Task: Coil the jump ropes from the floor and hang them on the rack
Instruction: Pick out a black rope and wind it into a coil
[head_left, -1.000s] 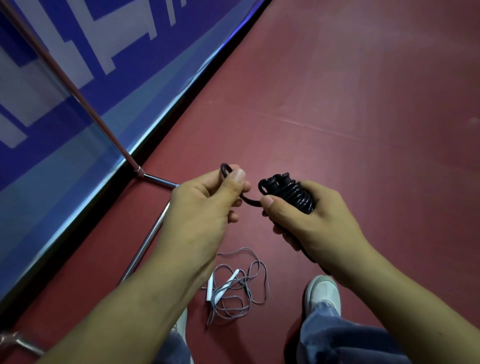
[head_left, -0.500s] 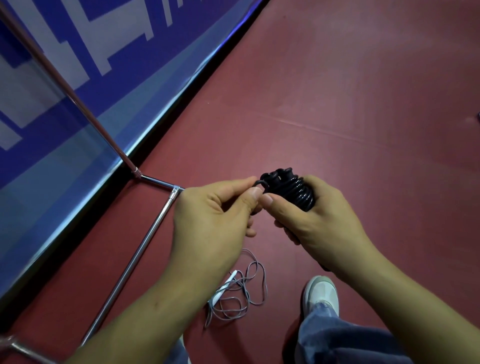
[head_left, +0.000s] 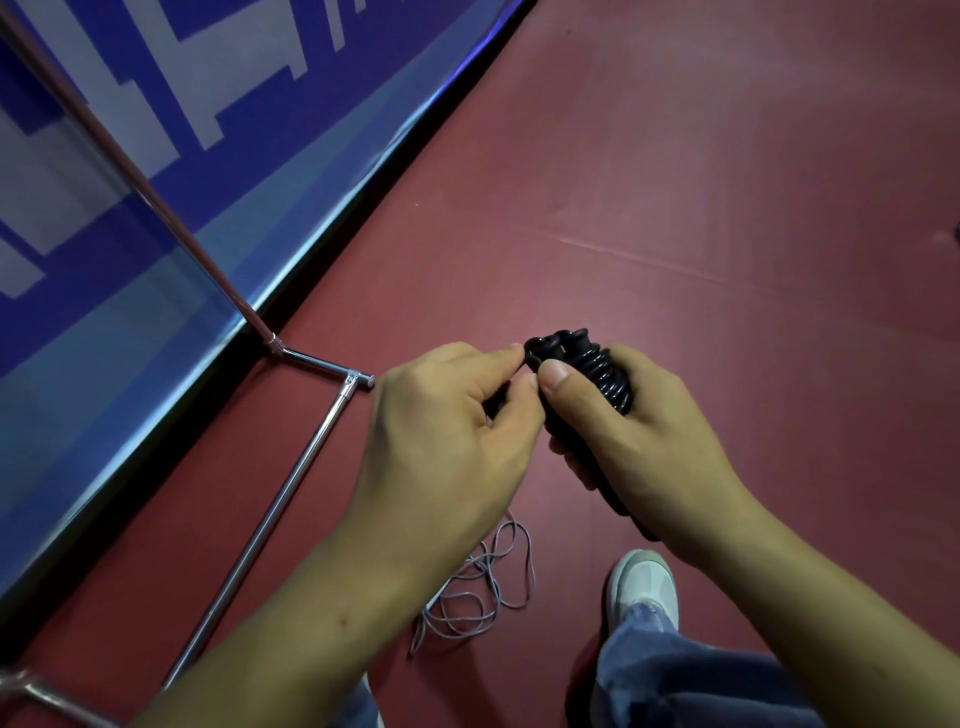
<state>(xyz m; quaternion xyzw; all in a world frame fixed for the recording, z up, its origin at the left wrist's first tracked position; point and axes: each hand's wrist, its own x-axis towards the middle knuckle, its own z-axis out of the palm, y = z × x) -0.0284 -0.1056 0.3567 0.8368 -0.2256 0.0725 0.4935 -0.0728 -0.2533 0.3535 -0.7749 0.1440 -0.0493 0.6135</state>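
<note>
— Black jump rope (head_left: 605, 382), wound into a tight bundle: where is it?
— Held above the dark red rubber floor (head_left: 675, 182), gripped in the right hand (head_left: 649, 431), whose fingers curl round it.
— And the left hand (head_left: 447, 431)?
— Its thumb and forefinger pinch a loop at the bundle's top, beside the right thumb.
— Below them?
— A loose grey jump rope (head_left: 483, 587) lies tangled on the floor, between a white shoe (head_left: 644, 587) and the chrome tube rack (head_left: 291, 483).
</note>
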